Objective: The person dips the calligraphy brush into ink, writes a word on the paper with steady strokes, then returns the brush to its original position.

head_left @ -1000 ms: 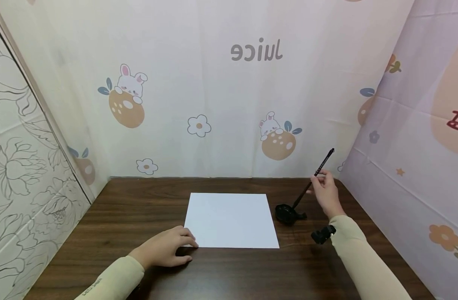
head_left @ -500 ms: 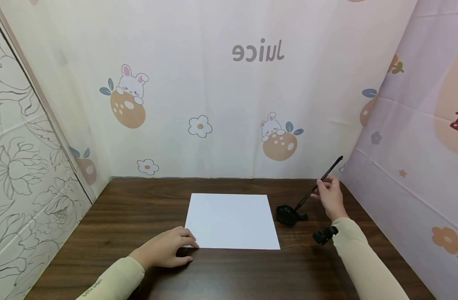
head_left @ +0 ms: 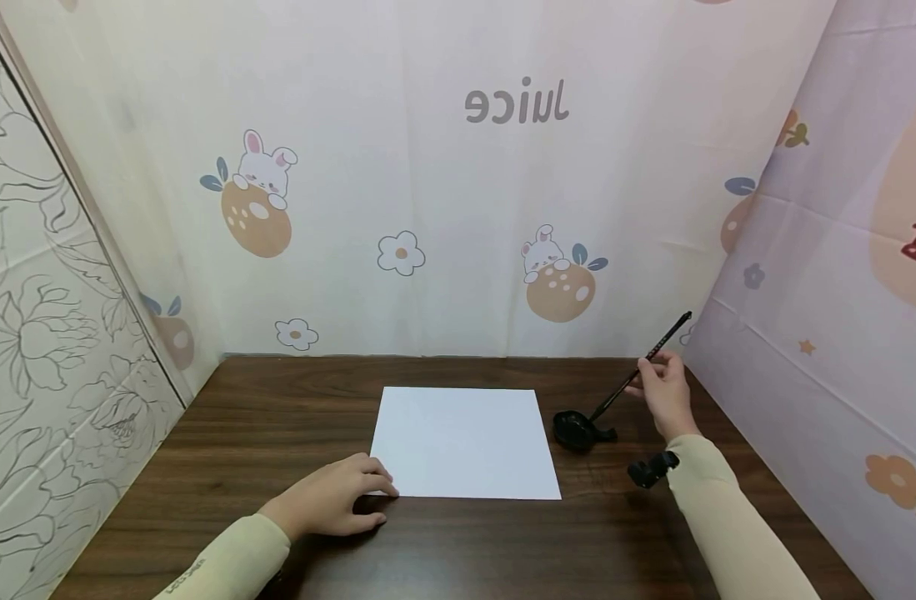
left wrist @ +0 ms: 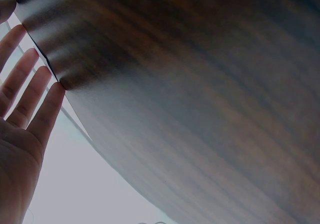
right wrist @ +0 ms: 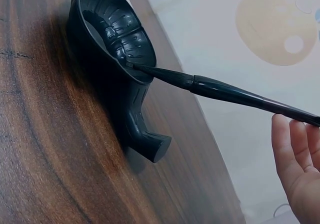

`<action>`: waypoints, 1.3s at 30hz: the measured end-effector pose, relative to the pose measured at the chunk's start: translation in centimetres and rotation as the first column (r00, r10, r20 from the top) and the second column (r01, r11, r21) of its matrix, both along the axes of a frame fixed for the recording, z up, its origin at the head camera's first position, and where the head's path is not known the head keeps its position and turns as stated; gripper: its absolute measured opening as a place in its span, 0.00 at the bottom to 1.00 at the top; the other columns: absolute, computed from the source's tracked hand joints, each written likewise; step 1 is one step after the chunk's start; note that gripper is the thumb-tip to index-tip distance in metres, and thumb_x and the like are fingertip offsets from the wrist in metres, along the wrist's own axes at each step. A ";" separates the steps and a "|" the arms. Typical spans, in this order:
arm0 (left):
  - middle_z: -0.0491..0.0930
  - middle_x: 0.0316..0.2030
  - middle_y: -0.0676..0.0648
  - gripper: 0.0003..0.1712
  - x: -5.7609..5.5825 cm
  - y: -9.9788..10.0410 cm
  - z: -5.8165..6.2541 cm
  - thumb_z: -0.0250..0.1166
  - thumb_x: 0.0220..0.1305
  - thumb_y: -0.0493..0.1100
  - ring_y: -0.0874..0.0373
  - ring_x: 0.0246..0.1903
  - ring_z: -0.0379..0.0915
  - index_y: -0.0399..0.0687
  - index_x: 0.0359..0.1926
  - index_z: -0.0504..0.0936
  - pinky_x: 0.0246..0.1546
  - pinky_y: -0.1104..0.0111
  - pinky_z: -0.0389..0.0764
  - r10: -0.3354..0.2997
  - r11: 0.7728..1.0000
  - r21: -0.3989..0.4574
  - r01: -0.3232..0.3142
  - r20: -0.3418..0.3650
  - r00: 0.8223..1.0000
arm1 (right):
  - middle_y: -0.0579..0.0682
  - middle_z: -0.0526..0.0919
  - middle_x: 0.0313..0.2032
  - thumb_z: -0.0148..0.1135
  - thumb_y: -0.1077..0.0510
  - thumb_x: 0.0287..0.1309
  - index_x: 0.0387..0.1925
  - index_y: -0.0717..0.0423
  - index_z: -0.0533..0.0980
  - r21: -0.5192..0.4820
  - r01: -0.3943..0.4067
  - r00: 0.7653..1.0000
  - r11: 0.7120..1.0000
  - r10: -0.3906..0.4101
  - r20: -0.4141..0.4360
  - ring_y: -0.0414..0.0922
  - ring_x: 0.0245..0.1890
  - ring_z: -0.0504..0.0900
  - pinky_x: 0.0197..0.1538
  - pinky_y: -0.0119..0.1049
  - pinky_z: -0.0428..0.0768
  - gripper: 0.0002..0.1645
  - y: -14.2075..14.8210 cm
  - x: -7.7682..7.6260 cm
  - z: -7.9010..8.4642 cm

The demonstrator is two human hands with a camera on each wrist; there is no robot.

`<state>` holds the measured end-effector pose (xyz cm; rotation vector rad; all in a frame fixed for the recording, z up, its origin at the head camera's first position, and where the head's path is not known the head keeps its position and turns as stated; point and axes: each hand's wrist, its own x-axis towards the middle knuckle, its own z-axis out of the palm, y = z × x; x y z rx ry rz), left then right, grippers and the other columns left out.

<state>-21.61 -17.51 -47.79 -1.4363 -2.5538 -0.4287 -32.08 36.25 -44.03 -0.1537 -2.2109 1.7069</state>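
Observation:
My right hand [head_left: 663,390] pinches a dark writing brush [head_left: 628,380] around the middle of its handle, well above the bristles. The brush leans up to the right, and in the right wrist view its black bristles [right wrist: 167,75] lie over the rim of a black ink dish [right wrist: 111,29]. That dish is bowl-shaped with ridged inner walls and a short stem-like spout [right wrist: 145,139]. A white sheet of paper [head_left: 465,442] lies flat left of the dish. My left hand [head_left: 337,496] rests with extended fingers at the paper's near left corner, fingertips touching it.
All of this stands on a dark brown wooden table [head_left: 458,550]. A pale printed curtain [head_left: 458,183] hangs behind the far edge, with another printed cloth [head_left: 825,275] along the right side. A black wrist camera [head_left: 651,470] sits at the right sleeve.
My right hand has moved slightly right and down, tilting the brush lower while its bristle end stays at the dish. The left hand and paper keep their places.

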 end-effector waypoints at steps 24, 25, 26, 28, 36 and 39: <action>0.78 0.46 0.55 0.14 0.0 0.0 0.2 0.72 0.59 0.48 0.61 0.47 0.75 0.55 0.46 0.86 0.50 0.66 0.79 -0.003 1.000 0.002 0.003 0.006 1.000 | 0.62 0.64 0.55 0.42 0.52 0.78 0.73 0.64 0.44 -0.024 0.006 1.000 1.000 -0.005 0.014 0.44 0.40 0.74 0.39 0.27 0.83 0.34 0.5 0.7 0.6; 0.78 0.46 0.55 0.14 0.0 0.0 0.2 0.72 0.59 0.48 0.61 0.47 0.75 0.55 0.46 0.86 0.50 0.66 0.79 -0.003 1.000 0.002 0.003 0.005 1.000 | 0.62 0.64 0.55 0.42 0.52 0.78 0.73 0.64 0.44 -0.024 0.008 1.000 1.000 -0.008 0.014 0.45 0.41 0.74 0.39 0.27 0.82 0.34 0.6 0.7 0.6; 0.78 0.46 0.55 0.14 0.0 0.0 0.1 0.73 0.59 0.48 0.61 0.47 0.75 0.55 0.46 0.86 0.50 0.66 0.79 -0.006 1.000 0.005 0.006 0.003 1.000 | 0.63 0.64 0.55 0.42 0.52 0.78 0.72 0.64 0.44 -0.025 0.009 1.000 1.000 -0.009 0.011 0.45 0.41 0.74 0.39 0.27 0.82 0.34 0.6 0.7 0.6; 0.78 0.46 0.55 0.14 0.0 0.0 0.1 0.73 0.59 0.48 0.61 0.47 0.75 0.55 0.46 0.86 0.50 0.66 0.79 -0.009 1.000 0.009 0.009 -0.002 1.000 | 0.62 0.64 0.54 0.43 0.51 0.77 0.72 0.64 0.45 -0.023 0.017 1.000 1.000 -0.017 0.001 0.45 0.41 0.75 0.39 0.27 0.82 0.35 0.8 0.4 0.2; 0.78 0.46 0.56 0.14 0.0 0.1 0.0 0.73 0.59 0.48 0.61 0.47 0.75 0.55 0.46 0.86 0.50 0.66 0.79 -0.009 1.000 0.008 0.009 0.000 1.000 | 0.55 0.65 0.50 0.45 0.51 0.77 0.72 0.63 0.46 -0.054 0.044 0.999 0.998 -0.044 -0.006 0.45 0.40 0.75 0.39 0.27 0.82 0.34 1.1 0.3 0.1; 0.78 0.46 0.56 0.14 -0.1 0.1 -0.1 0.72 0.59 0.48 0.61 0.48 0.74 0.55 0.46 0.86 0.50 0.66 0.79 -0.007 1.000 0.006 0.007 0.004 1.000 | 0.56 0.65 0.50 0.45 0.51 0.76 0.71 0.61 0.47 -0.071 0.049 0.999 0.996 -0.050 -0.007 0.43 0.39 0.75 0.39 0.27 0.82 0.33 1.3 0.3 0.1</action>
